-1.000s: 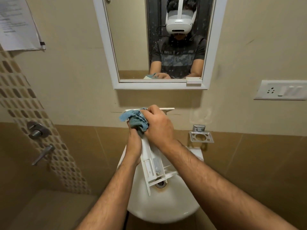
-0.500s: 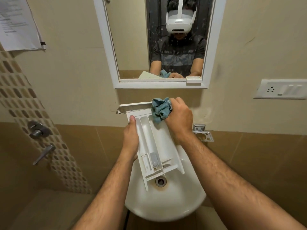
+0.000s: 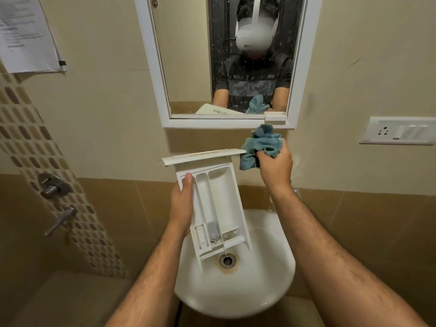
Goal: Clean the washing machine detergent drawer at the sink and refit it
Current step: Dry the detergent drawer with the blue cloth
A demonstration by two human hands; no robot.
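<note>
- Head view, looking down at a white sink [image 3: 236, 291] with the drain [image 3: 227, 260] sitting pretty much dead centre of the bowl.
- The detergent drawer [image 3: 219, 208] is held up over the sink, open side facing the camera, front panel at 12 o'clock and the back end hanging down toward 6, right above the drain.
- The left hand [image 3: 182, 206] grips the drawer's left edge, at about 9 o'clock of it, thumb hooked over the rim into the leftmost compartment, the other fingers tucked behind so I can't see them.
- The right hand [image 3: 274, 168] has its fingers curled tight round a bunched-up blue cloth [image 3: 260, 145], up at roughly 2 o'clock from the drawer. The cloth sits just beside the right end of the front panel; can't tell if it actually touches.
- Inside the drawer you can see three long compartments, and there's a grey cap near the lower end of the middle one.
- The mirror [image 3: 226, 62] is on the wall at 12 o'clock, a switch plate [image 3: 398, 131] at 3 and the wall taps [image 3: 54, 185] over at 9.
</note>
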